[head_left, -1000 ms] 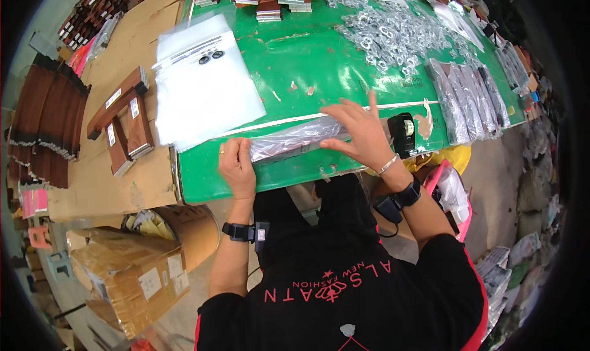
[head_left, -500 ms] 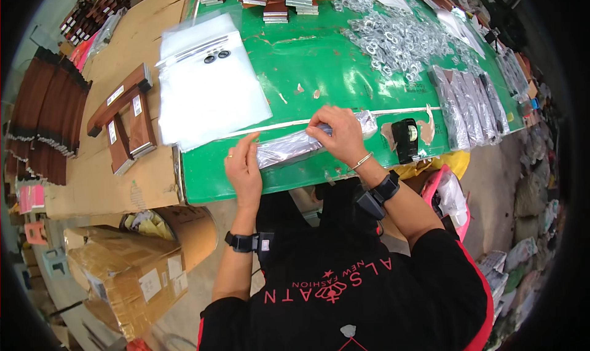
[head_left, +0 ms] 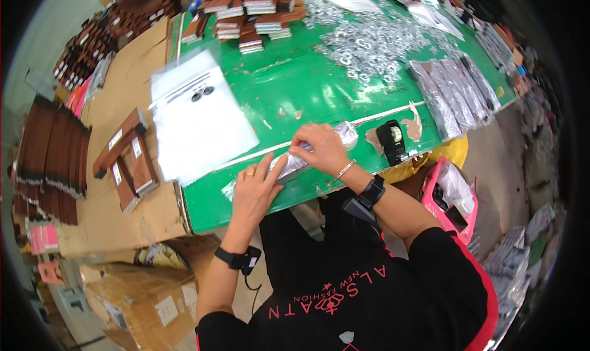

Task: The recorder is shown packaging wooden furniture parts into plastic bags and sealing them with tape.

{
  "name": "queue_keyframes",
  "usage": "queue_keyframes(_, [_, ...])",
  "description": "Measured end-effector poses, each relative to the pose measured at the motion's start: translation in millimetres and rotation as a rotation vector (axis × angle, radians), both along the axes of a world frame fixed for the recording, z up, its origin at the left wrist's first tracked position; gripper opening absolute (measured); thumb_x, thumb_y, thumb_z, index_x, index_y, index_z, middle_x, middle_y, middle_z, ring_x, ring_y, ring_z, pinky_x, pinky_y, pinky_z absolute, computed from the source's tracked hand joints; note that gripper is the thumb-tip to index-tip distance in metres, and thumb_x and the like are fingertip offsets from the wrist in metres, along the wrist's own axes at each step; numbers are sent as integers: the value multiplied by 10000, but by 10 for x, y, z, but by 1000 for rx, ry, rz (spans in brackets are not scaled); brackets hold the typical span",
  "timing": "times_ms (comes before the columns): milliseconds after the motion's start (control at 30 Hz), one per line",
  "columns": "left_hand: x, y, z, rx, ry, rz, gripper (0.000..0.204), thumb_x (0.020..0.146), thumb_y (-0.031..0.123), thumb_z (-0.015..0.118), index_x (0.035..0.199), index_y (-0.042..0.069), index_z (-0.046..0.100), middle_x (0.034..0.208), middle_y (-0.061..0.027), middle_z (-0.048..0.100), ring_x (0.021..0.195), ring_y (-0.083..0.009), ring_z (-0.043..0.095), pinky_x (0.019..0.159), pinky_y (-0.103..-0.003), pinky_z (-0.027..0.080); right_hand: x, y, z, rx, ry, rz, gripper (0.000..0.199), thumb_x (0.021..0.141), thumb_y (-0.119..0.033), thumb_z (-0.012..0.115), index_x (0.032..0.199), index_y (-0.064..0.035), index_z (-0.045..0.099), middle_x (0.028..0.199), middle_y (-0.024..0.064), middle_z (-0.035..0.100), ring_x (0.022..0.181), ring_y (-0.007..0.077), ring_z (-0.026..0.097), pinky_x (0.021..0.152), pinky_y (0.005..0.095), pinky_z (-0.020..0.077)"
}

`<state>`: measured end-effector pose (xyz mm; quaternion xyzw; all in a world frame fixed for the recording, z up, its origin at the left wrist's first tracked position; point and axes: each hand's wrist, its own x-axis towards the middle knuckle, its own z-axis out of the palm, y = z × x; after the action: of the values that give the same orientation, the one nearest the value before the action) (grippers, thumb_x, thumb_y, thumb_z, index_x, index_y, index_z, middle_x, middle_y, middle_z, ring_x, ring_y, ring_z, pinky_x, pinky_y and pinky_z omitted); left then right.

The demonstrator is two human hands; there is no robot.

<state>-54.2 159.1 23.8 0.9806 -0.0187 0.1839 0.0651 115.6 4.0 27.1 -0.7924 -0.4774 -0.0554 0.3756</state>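
A long, narrow bar in a clear plastic bag (head_left: 293, 165) lies slantwise along the near edge of the green table. My left hand (head_left: 257, 187) rests over its left part, fingers stretched and laid on the plastic. Near the middle, my right hand (head_left: 322, 149) pinches the film of the bag between thumb and fingers. The bag's far right end (head_left: 348, 135) sticks out past the right hand. Both palms hide part of the bar.
White plastic bags (head_left: 200, 120) lie flat at left, beside brown wooden bars (head_left: 126, 151) on cardboard. A heap of metal rings (head_left: 369, 47) sits at the back, with more bars (head_left: 246, 19). Wrapped bars (head_left: 452, 96) and a black device (head_left: 391, 142) lie to the right.
My left hand has gone from beside the bag's left end to lying over it, fingers now spread toward the right hand. The right hand still pinches the film. The whole view has shifted.
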Motion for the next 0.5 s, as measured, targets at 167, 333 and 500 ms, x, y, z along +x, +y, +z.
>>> queue_keyframes(167, [-15, 139, 85, -19, 124, -37, 809, 779, 299, 780, 1516, 247, 451, 1148, -72, 583, 946, -272, 571, 837, -404, 464, 2, 2, -1, -19, 31, -38, 186, 819, -324, 719, 812, -151, 651, 812, 2, 650, 834, 213, 627, 767, 384, 422])
queue_keyframes(333, [48, 139, 87, -90, 109, -95, 801, 773, 334, 783, 1504, 229, 473, 1118, -78, 594, 937, -291, 577, 816, -403, 472, 64, -53, -66, -23, 44, -70, 196, 807, -342, 724, 811, -159, 655, 825, -11, 664, 851, 215, 647, 775, 384, 441])
queue_keyframes(500, [7, 157, -16, -128, 30, -86, 733, 804, 322, 763, 1484, 231, 505, 1081, -73, 598, 947, -278, 584, 814, -399, 460, 60, 28, -74, 40, 70, -20, 221, 815, -353, 740, 892, -150, 696, 900, 21, 691, 903, 235, 661, 830, 398, 468])
